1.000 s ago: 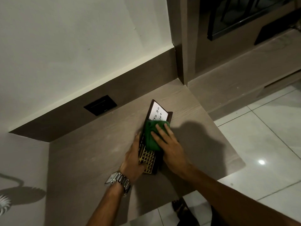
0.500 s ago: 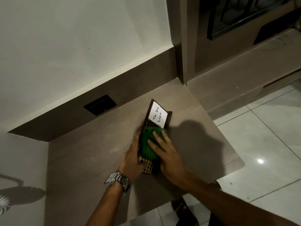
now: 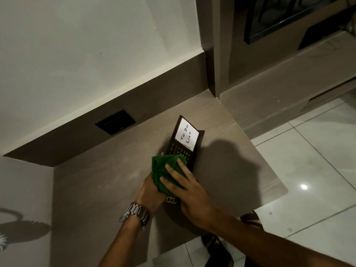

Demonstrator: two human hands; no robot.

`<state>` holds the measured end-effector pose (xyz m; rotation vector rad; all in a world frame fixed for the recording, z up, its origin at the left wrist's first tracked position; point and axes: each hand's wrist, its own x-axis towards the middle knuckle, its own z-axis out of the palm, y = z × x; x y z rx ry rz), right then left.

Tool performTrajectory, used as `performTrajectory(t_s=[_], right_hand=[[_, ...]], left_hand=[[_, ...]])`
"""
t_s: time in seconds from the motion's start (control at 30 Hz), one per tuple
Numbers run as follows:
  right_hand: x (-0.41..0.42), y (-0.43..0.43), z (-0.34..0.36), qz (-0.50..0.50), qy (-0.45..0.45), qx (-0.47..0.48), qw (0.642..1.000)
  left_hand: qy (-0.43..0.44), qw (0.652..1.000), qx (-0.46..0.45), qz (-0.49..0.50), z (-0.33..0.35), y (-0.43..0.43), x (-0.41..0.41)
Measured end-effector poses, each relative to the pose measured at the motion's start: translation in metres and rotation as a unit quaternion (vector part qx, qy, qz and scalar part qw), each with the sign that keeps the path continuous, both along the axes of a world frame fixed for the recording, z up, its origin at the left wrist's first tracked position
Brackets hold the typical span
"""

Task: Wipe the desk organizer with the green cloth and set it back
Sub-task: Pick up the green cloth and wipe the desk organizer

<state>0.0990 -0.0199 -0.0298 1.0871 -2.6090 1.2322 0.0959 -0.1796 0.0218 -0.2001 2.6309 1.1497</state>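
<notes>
Right hand [image 3: 189, 191] presses flat on the green cloth [image 3: 165, 171], hiding mid-frame the desk organizer's [image 3: 185, 143] lower half; left hand [image 3: 151, 193] grips its side, fingers tucked out of sight.

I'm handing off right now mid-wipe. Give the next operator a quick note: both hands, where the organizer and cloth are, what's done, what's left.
Left hand: steadies the desk organizer at its near-left side.
Right hand: fingers spread flat, pressing the green cloth onto the organizer's near half.
Organizer lies flat on the desk; its "To Do List" note is at the far end, uncovered.
Done: wiping is underway; how much is clean can't be told.
Left: finish wiping, then set it back.
</notes>
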Motion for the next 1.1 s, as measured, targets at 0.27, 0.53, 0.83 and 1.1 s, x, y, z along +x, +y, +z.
performTrajectory(t_s=[0.27,0.53,0.83,1.1], right_hand=[[-0.048,0.015,-0.008,-0.143,-0.078,0.039,0.986],[-0.017,0.007,-0.006,-0.124,-0.087,-0.042,0.988],[-0.026,-0.003,0.004,-0.105,-0.073,-0.016,0.992],[0.013,-0.003,-0.006,-0.039,-0.065,-0.040,0.996]], left_hand=[[-0.046,0.997,0.063,-0.024,0.006,-0.004,0.001],[0.010,0.996,0.074,0.048,-0.009,-0.005,0.028],[-0.014,0.997,0.065,0.048,-0.004,-0.001,0.028],[-0.013,0.987,0.120,0.104,-0.001,0.006,0.026]])
